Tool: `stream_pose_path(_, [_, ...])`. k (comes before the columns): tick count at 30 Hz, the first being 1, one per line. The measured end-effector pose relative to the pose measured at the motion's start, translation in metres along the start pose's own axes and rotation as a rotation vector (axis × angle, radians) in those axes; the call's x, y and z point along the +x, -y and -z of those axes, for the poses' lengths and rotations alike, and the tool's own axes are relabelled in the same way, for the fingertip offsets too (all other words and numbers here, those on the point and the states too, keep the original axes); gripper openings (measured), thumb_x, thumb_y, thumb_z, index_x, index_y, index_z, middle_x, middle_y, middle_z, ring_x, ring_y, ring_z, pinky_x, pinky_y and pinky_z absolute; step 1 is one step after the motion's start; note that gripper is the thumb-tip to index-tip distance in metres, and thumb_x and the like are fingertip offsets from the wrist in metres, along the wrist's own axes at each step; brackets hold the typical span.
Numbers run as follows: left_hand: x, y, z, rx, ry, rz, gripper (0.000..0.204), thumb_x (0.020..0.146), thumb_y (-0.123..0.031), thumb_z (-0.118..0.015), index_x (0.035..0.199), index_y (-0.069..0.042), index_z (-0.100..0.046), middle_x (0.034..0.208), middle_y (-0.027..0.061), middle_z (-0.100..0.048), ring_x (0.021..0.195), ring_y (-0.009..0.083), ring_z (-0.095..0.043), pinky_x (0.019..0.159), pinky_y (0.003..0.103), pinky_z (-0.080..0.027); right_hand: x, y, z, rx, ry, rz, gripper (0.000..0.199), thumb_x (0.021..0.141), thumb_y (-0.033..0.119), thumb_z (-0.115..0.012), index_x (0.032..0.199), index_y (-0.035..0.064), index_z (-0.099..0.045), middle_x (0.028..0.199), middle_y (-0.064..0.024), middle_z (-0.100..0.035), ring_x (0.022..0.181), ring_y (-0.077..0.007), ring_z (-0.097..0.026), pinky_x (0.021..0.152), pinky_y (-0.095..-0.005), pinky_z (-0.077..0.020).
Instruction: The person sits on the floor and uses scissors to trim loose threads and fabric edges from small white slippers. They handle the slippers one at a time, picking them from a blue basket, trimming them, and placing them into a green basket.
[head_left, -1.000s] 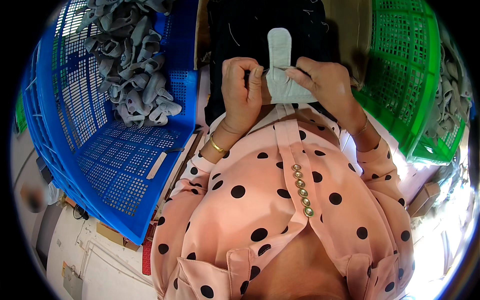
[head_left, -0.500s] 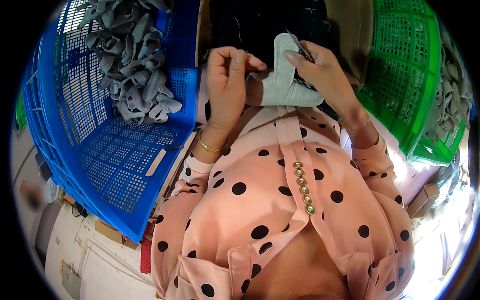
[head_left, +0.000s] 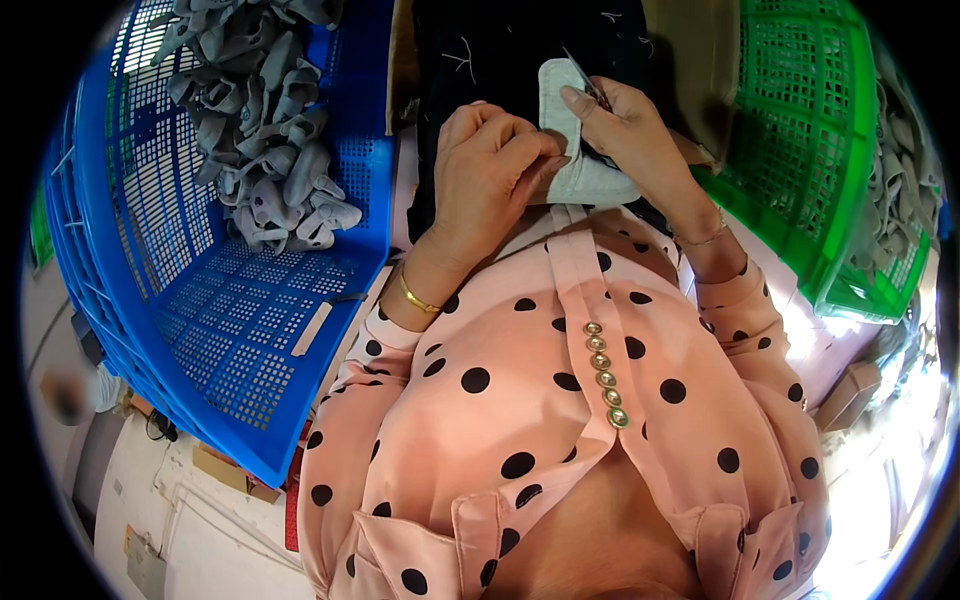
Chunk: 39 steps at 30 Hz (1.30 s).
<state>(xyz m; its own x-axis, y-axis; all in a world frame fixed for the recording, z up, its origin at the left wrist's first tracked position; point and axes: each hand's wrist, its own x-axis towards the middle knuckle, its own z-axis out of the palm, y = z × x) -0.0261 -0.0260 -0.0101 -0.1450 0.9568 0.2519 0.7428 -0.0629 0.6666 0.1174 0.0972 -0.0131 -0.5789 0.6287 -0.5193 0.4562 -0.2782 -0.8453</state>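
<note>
Hands had shifted: left hand point(head_left: 490, 170) pinched the pale grey padded fabric piece point(head_left: 572, 150) at nine o'clock, right hand point(head_left: 625, 130) pinching its top edge, raised from earlier.

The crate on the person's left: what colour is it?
Blue. The crate shows clearly in the head view, with grey pieces piled inside.

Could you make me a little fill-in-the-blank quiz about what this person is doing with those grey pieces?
Both hands, left hand and right hand, hold one ____ fabric piece.
The pile of grey pieces lies in the ____ crate.
The crate on the person's right is ____.
The left wrist wears a ____ bangle.

Missing words: grey; blue; green; gold
</note>
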Motion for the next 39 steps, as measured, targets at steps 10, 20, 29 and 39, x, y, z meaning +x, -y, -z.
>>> stream_pose_path(10, [0.015, 0.018, 0.029, -0.067, -0.13, 0.29, 0.018, 0.099, -0.015, -0.056, 0.106, -0.003, -0.065, 0.101, 0.0054, -0.065, 0.09, 0.0124, -0.058, 0.081, 0.025, -0.047, -0.009, 0.006, 0.01, 0.11, 0.054, 0.01, 0.033, 0.099, 0.03, -0.054, 0.081, 0.0013, -0.054, 0.059, 0.0025, -0.049, 0.056, -0.0036, -0.041, 0.053, -0.021, -0.0367])
stream_pose_path(20, [0.024, -0.016, 0.007, -0.77, 0.015, 0.613, 0.019, 0.087, -0.015, -0.071, 0.096, 0.0, -0.065, 0.079, 0.0041, -0.067, 0.066, 0.0072, -0.058, 0.06, 0.022, -0.047, -0.026, 0.024, 0.009, -0.062, -0.162, 0.306, 0.032, 0.094, 0.029, -0.063, 0.094, -0.0027, -0.056, 0.065, -0.0033, -0.055, 0.059, -0.0065, -0.05, 0.056, -0.0242, -0.0437])
stream_pose_path(29, [0.043, -0.054, 0.031, -0.258, -0.366, -0.12, 0.02, 0.07, -0.003, -0.075, 0.087, -0.003, -0.065, 0.093, 0.0083, -0.069, 0.079, 0.0275, -0.064, 0.073, 0.036, -0.05, -0.053, 0.093, 0.01, -0.264, -0.254, 0.642, 0.031, 0.076, 0.017, -0.072, 0.098, 0.0008, -0.057, 0.075, -0.0053, -0.059, 0.06, -0.0081, -0.052, 0.057, -0.0244, -0.0466])
stream_pose_path(39, [0.053, -0.042, 0.042, -0.587, 0.148, 0.2, 0.03, 0.075, -0.018, -0.079, 0.099, -0.004, -0.068, 0.091, 0.0101, -0.066, 0.084, 0.0217, -0.064, 0.071, 0.031, -0.049, -0.023, 0.075, 0.051, 0.242, 0.352, 0.574, 0.032, 0.09, 0.021, -0.059, 0.114, 0.0005, -0.061, 0.085, -0.0005, -0.061, 0.072, -0.0042, -0.052, 0.063, -0.0181, -0.0429])
